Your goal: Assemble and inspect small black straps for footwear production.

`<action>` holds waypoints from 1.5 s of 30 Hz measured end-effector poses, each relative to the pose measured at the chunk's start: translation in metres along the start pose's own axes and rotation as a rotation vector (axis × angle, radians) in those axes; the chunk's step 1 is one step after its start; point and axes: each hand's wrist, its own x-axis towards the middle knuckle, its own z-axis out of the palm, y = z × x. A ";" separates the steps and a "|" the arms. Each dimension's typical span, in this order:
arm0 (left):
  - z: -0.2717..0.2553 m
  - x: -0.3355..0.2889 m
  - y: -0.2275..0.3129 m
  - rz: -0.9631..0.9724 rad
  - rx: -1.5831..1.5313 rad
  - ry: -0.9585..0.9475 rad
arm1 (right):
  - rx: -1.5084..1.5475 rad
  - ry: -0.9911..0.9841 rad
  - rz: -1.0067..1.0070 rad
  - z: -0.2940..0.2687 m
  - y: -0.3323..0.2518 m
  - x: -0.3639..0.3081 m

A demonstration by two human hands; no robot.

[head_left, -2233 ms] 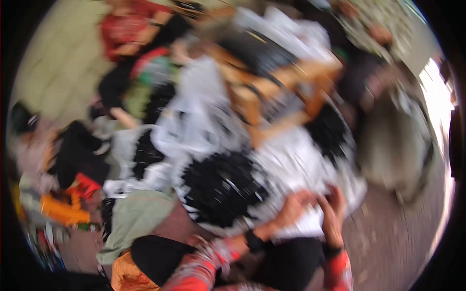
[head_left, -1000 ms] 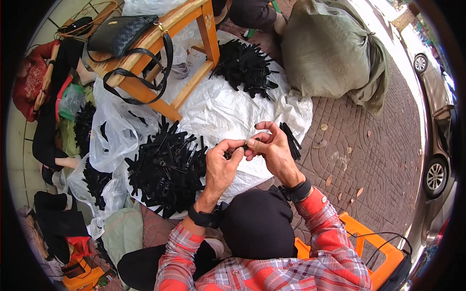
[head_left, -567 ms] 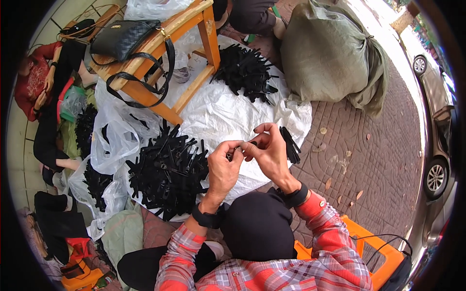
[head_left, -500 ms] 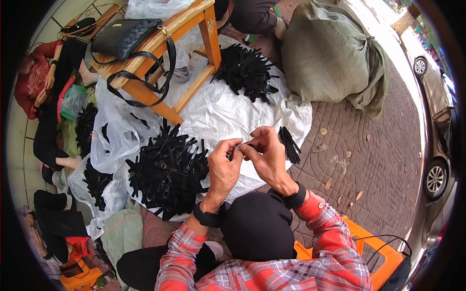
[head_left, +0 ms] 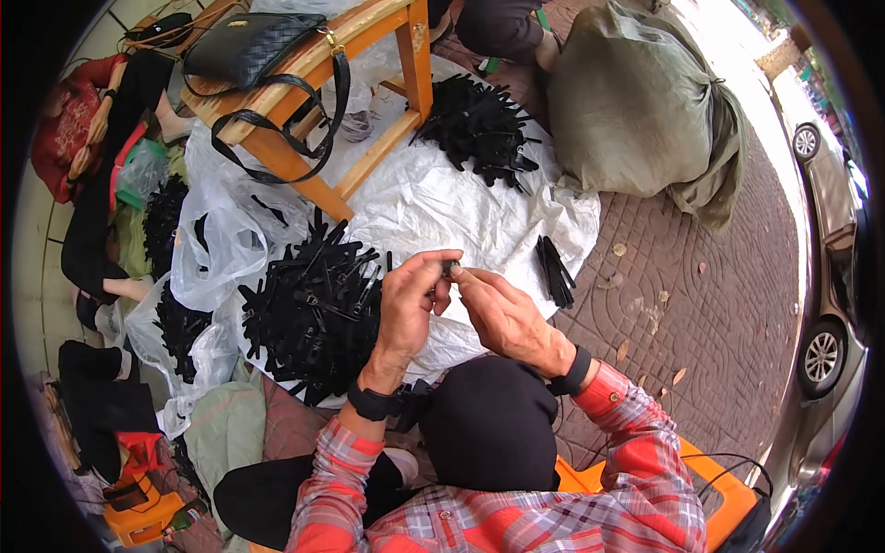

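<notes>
Both hands meet in front of me over a white sheet (head_left: 415, 207). Pinched between the fingertips of my left hand (head_left: 406, 309) is a small dark piece (head_left: 450, 267), too small to make out its kind. My right hand (head_left: 509, 321) touches the same piece, its thumb and forefinger closed on it from the right. Left of my hands lies a large heap of black straps (head_left: 309, 318), some with shiny buckles. A small bunch of black strips (head_left: 555, 273) rests on the sheet to the right. Farther off is a second heap of black straps (head_left: 479, 129).
A wooden stool (head_left: 318, 189) bearing a black handbag (head_left: 253, 51) stands at the far left. A big grey-green sack (head_left: 636, 101) sits at the far right. Other people sit at the left and far side, one in a red top (head_left: 69, 129). Cars (head_left: 830, 267) stand along the right.
My left hand has turned, its forefinger now stretched over the small piece. My right hand has come down slightly, its raised fingers now folded. The view has shifted a little.
</notes>
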 end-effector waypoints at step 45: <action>0.007 -0.002 0.008 0.137 0.527 -0.062 | 0.762 -0.381 0.614 -0.038 0.024 0.038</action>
